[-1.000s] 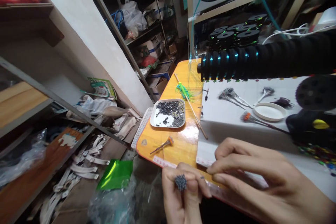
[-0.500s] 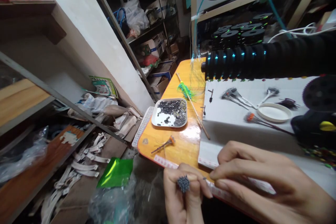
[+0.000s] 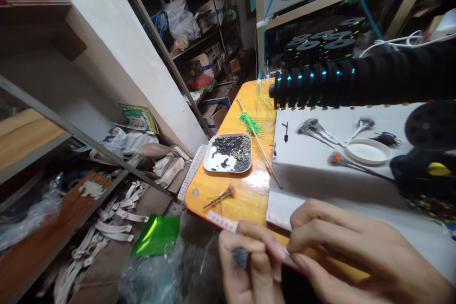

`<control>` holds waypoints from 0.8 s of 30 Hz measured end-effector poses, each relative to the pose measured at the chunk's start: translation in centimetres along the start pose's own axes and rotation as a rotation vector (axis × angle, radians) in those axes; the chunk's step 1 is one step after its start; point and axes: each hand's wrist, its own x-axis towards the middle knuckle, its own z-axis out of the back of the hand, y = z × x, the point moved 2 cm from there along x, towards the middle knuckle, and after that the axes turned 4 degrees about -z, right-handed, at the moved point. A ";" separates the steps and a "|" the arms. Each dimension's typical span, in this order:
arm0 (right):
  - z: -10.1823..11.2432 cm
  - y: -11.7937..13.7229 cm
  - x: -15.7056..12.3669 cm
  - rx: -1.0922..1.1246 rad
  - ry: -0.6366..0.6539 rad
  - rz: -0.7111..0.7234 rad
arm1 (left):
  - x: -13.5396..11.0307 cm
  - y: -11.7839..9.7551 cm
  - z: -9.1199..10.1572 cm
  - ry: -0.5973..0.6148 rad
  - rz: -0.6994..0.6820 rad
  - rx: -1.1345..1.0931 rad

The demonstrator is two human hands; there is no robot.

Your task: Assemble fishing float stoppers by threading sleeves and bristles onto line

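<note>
My left hand [image 3: 247, 268] is at the bottom edge, closed round a small dark bristly bundle [image 3: 239, 257] that sticks up between its fingers. My right hand [image 3: 352, 256] is beside it, thumb and fingertips pinched together right against the left fingers; what they pinch is too small to make out. Both hands hover over the near edge of the orange table [image 3: 249, 190] and a white sheet [image 3: 320, 171].
A white tray of small dark parts [image 3: 230, 153], a thin stick with green tufts [image 3: 256, 137], tufted pieces [image 3: 317, 129] and a white dish [image 3: 367, 151] lie on the table. A row of black spools [image 3: 313, 88] runs above. Shelves and floor clutter fill the left.
Both hands have dropped slightly toward the bottom edge, and the bundle now looks blurred. The view shifted a little.
</note>
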 end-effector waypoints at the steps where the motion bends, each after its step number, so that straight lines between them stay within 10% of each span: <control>1: 0.1 -0.1 0.0 -0.029 0.006 -0.001 | 0.4 -0.2 0.1 -0.024 -0.037 -0.048; 7: 1.1 -0.6 0.5 -0.041 -0.012 -0.100 | 5.7 -3.4 3.1 0.060 -0.345 0.322; 15: 1.1 -0.2 0.9 -0.084 0.028 -0.100 | 13.2 -3.9 4.9 0.561 -0.018 1.165; 24: 1.4 -0.1 1.3 -0.090 -0.079 -0.081 | 11.0 -3.2 4.6 0.546 0.078 1.091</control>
